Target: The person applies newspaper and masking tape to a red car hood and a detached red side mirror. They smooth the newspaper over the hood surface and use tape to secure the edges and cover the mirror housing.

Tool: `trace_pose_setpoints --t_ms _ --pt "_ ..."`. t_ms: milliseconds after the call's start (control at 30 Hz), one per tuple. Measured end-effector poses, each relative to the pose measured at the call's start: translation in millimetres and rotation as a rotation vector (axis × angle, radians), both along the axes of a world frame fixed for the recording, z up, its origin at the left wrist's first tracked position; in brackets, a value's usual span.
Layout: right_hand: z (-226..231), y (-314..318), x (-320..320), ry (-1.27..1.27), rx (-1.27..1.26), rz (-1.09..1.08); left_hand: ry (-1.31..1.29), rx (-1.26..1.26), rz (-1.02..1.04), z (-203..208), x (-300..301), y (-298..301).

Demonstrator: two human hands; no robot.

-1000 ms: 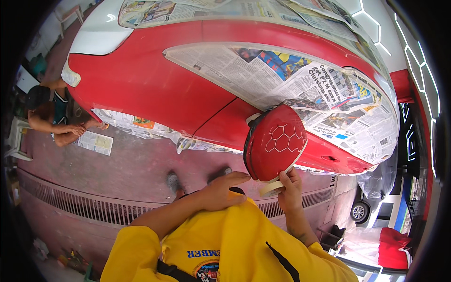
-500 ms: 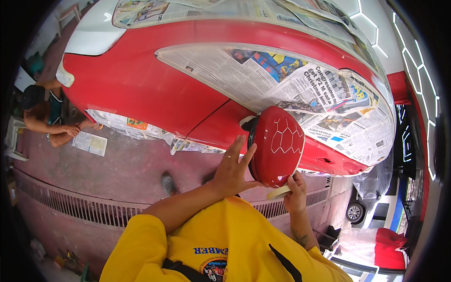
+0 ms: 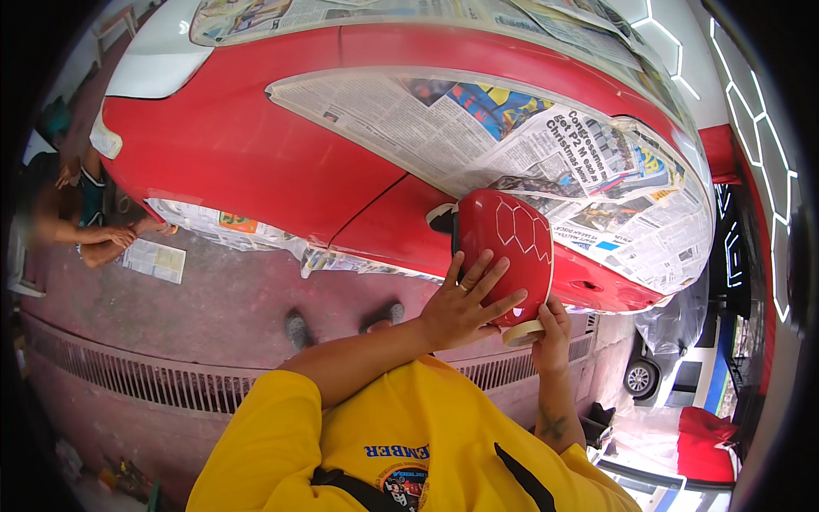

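Note:
A glossy red side mirror (image 3: 519,229) stands out from the door of a red car (image 3: 281,145), and ceiling lights reflect in its shell. My left hand (image 3: 467,305) lies over the lower left of the shell with its fingers spread. Gripped in my right hand (image 3: 553,338), just below the mirror's lower right corner, is a roll of masking tape (image 3: 522,333). A thin pale strip runs up the mirror's right edge from near that roll. The underside of the mirror is hidden from me.
Newspaper (image 3: 512,154) covers the car's windows, and more newspaper (image 3: 243,229) hangs along its lower side. Behind my feet a drain grate (image 3: 162,375) crosses the floor. At the far left a person (image 3: 72,205) sits near a newspaper sheet (image 3: 155,258).
My left hand has moved right, from the mirror's left edge onto its face. My right hand and the tape roll have shifted slightly right along the lower corner.

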State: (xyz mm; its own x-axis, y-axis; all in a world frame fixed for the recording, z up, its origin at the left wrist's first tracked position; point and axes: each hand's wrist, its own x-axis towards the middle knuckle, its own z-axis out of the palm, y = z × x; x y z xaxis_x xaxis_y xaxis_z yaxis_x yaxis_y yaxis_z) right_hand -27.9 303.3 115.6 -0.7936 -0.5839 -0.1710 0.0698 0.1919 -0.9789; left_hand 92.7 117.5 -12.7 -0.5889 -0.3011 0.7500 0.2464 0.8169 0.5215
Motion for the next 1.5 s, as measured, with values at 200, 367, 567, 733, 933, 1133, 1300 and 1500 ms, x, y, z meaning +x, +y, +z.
trace_pose_setpoints --t_ms 200,367,567,733,933,1133,1300,1500 --pt "-3 -10 3 0.181 0.072 -0.115 -0.035 0.029 0.015 2 -2 2" --pt "-37 43 23 0.155 0.247 -0.438 0.009 0.267 -0.084 2 23 -30" --pt "-54 10 102 -0.053 0.281 -0.349 -0.122 0.743 -0.06 -18 -22 -121" --pt "-34 -31 106 -0.092 0.241 -0.315 -0.305 0.337 -0.012 -12 -18 -127" --pt "-47 -39 99 -0.146 0.205 -0.405 -0.329 0.858 -0.24 -10 -18 -150" --pt "-40 -23 98 -0.24 0.282 -0.356 -0.369 1.605 -0.394 -16 -47 -153" --pt "-53 8 99 -0.232 0.357 -0.297 -0.393 1.965 -0.485 -13 -36 -164" --pt "-44 -20 103 -0.17 0.443 -0.402 -0.551 1.399 -0.332 -3 -27 -167"
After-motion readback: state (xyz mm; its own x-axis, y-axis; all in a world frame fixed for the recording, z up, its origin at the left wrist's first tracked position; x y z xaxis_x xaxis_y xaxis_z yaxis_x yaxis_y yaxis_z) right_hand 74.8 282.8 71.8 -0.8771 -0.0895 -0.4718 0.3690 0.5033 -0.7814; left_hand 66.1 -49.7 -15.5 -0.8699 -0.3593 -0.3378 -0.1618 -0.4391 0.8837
